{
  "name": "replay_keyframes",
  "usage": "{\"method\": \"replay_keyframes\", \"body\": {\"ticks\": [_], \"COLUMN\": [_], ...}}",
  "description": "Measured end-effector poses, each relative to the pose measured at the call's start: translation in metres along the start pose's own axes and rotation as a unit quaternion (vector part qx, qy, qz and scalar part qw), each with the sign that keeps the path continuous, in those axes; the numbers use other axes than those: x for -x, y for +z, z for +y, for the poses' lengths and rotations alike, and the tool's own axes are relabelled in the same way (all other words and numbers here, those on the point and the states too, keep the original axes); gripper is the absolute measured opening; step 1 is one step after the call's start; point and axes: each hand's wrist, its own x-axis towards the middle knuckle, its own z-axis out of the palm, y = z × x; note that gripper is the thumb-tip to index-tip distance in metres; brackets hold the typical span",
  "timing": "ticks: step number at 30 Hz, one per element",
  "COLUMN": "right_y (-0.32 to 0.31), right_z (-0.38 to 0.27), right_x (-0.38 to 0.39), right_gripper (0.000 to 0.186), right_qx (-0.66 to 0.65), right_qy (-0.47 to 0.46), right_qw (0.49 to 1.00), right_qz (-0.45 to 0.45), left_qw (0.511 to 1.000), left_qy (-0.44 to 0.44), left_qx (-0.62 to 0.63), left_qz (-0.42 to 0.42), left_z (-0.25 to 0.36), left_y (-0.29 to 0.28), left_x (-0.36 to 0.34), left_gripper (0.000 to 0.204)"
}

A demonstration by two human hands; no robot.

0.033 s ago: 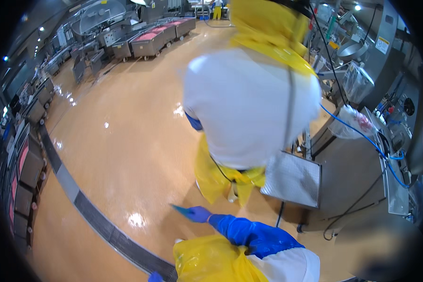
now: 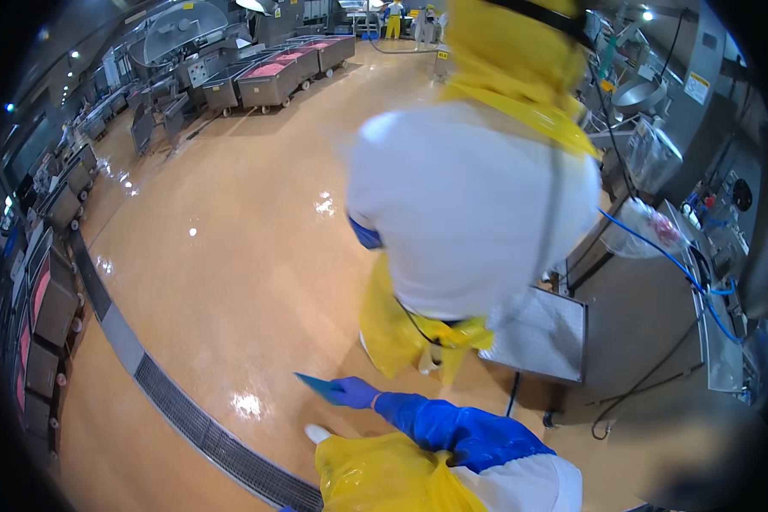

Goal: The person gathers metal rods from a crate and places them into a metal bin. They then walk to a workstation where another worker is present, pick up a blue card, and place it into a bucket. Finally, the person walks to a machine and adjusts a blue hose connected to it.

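My right hand (image 2: 356,392), in a purple-blue glove, is closed around a thin flat teal piece (image 2: 319,386) that tapers to a point on the left. Its exact kind does not show. The arm has a blue waterproof sleeve (image 2: 461,431) and is held out over my yellow apron (image 2: 384,469), above the tan floor. Of my left hand (image 2: 287,509) only a sliver of blue glove shows at the lower edge, its fingers hidden. Just ahead, with their back to me, stands a co-worker (image 2: 478,213) in a white top, yellow hood and yellow apron.
A drain grate (image 2: 175,392) curves along the wet floor to my left. Steel carts (image 2: 269,90) with pink meat stand far ahead, and more carts (image 2: 55,294) line the left side. At right are a metal step (image 2: 542,337), a steel machine (image 2: 648,316) and a blue hose (image 2: 644,239).
The co-worker appears farther right and slightly lower. My right hand and the teal piece have shifted a little left. My left hand has nearly left the picture, and a white boot tip shows more.
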Motion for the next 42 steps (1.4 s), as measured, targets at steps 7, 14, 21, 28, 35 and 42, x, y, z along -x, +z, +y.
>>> {"method": "replay_keyframes", "body": {"ticks": [7,14,21,28,35,42], "right_y": [-0.015,-0.114,-0.299,-0.412,-0.536,-0.71], "right_z": [-0.033,-0.026,0.002,-0.027,0.09,0.147], "right_x": [-0.194,-0.34,-0.526,-0.683,-0.763,-0.609], "right_gripper": [0.033,0.035,0.033,0.037,0.039,0.026], "right_qx": [-0.088,-0.329,-0.419,-0.375,-0.438,-0.292], "right_qy": [0.059,0.07,0.049,-0.001,0.131,0.161], "right_qw": [0.989,0.904,0.859,0.918,0.843,0.591], "right_qz": [0.102,0.266,0.291,0.129,0.283,0.734], "left_qw": [0.995,0.884,0.883,0.945,0.895,0.75], "left_qy": [0.002,0.213,0.215,0.163,0.203,0.303], "left_qx": [-0.072,-0.144,-0.168,0.009,-0.105,-0.202], "left_qz": [-0.075,-0.39,-0.383,-0.284,-0.384,-0.552], "left_z": [0.133,0.599,0.744,0.821,0.947,1.139], "left_y": [-0.071,0.14,0.189,0.19,0.354,0.581], "left_x": [-0.296,-0.438,-0.54,-0.687,-0.86,-0.892], "left_gripper": [0.025,0.038,0.032,0.031,0.037,0.028]}}
